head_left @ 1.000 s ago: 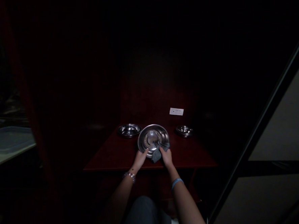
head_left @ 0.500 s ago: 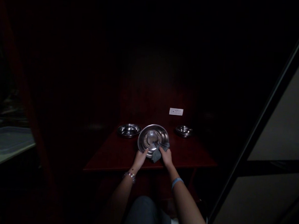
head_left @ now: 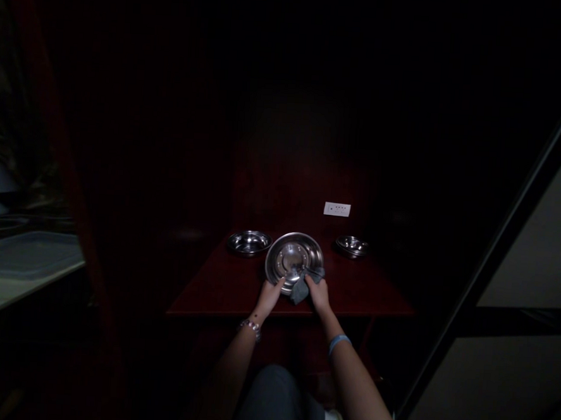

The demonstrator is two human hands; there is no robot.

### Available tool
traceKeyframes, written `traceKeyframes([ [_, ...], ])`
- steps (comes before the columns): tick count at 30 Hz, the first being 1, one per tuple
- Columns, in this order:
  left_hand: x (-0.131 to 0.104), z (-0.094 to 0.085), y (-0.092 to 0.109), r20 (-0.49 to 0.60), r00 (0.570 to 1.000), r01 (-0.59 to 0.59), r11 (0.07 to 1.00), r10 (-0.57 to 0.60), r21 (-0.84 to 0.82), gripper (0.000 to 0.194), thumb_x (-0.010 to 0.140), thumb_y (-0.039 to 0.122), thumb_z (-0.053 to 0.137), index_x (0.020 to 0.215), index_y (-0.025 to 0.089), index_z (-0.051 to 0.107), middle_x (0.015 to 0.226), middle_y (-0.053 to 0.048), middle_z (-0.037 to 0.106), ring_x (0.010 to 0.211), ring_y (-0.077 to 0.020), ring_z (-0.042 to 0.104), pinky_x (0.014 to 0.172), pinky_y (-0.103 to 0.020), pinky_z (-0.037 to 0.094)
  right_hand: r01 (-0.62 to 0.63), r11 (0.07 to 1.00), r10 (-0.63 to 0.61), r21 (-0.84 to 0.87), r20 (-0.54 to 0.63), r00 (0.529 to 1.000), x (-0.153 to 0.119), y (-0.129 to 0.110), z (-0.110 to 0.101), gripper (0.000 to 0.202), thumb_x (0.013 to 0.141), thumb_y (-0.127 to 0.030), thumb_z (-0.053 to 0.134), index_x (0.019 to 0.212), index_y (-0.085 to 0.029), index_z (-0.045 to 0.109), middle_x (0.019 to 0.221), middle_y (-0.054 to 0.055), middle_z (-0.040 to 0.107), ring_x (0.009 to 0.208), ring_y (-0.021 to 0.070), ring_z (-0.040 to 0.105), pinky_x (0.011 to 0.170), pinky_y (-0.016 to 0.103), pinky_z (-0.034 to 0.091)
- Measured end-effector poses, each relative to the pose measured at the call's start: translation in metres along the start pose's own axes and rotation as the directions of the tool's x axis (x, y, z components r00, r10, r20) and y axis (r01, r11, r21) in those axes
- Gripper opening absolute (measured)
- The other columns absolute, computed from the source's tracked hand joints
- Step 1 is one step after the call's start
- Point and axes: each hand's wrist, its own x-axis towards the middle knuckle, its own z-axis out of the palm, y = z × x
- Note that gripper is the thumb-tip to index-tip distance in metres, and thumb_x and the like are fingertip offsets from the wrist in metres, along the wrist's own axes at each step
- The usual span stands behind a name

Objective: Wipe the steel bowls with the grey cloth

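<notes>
A shiny steel basin (head_left: 293, 256) is tilted up over the front of the dark red table, its inside facing me. My left hand (head_left: 270, 296) grips its lower left rim, thumb on the inner side. At the lower right rim, my right hand (head_left: 318, 293) is closed on a grey cloth (head_left: 300, 290), which lies against the metal. The fingers of both hands are mostly hidden behind the basin and cloth.
On the dark red table (head_left: 209, 294), steel basins (head_left: 249, 242) stand left and smaller steel bowls (head_left: 352, 246) right. A white socket plate (head_left: 337, 209) is on the back wall. A clear plastic lid or tray (head_left: 35, 255) lies on a pale surface at far left.
The whole scene has shifted slightly right in view as the head turned a little left. Both hands keep their hold on the basin and cloth, with hardly any other visible change.
</notes>
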Motion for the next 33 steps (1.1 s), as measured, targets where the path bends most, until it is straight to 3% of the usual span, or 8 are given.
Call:
traceKeyframes([
  [14, 0.000, 0.001, 0.000, 0.016, 1.000, 0.004, 0.999, -0.003, -0.048, 0.053, 0.071, 0.028, 0.070, 0.122, 0.016, 0.060, 0.133, -0.011, 0.059, 0.128, -0.0243, 0.051, 0.114, -0.040, 0.029, -0.012, 1.000, 0.012, 0.003, -0.012, 1.000, -0.001, -0.003, 0.000, 0.047, 0.071, -0.048, 0.065, 0.101, -0.012, 0.072, 0.100, 0.010, 0.074, 0.096, 0.0267, 0.069, 0.085, 0.034, 0.052],
  [22, -0.002, 0.001, 0.005, 0.010, 1.000, 0.013, 1.000, -0.012, -0.019, 0.043, 0.073, 0.028, 0.067, 0.113, 0.013, 0.064, 0.123, -0.011, 0.066, 0.122, -0.0233, 0.056, 0.111, -0.037, 0.033, 0.010, 1.000, -0.010, -0.024, -0.010, 1.000, -0.004, -0.007, -0.001, 0.046, 0.072, -0.048, 0.064, 0.101, -0.014, 0.073, 0.101, 0.009, 0.075, 0.099, 0.0266, 0.068, 0.088, 0.034, 0.051],
  [33, -0.006, 0.003, 0.016, -0.004, 1.000, 0.022, 1.000, -0.022, -0.005, 0.041, 0.074, 0.023, 0.064, 0.114, 0.014, 0.063, 0.125, -0.011, 0.065, 0.122, -0.0226, 0.056, 0.112, -0.038, 0.033, 0.009, 0.999, -0.010, -0.032, -0.014, 1.000, -0.008, -0.012, -0.002, 0.046, 0.073, -0.047, 0.062, 0.102, -0.014, 0.072, 0.102, 0.009, 0.074, 0.099, 0.0268, 0.067, 0.089, 0.034, 0.050],
])
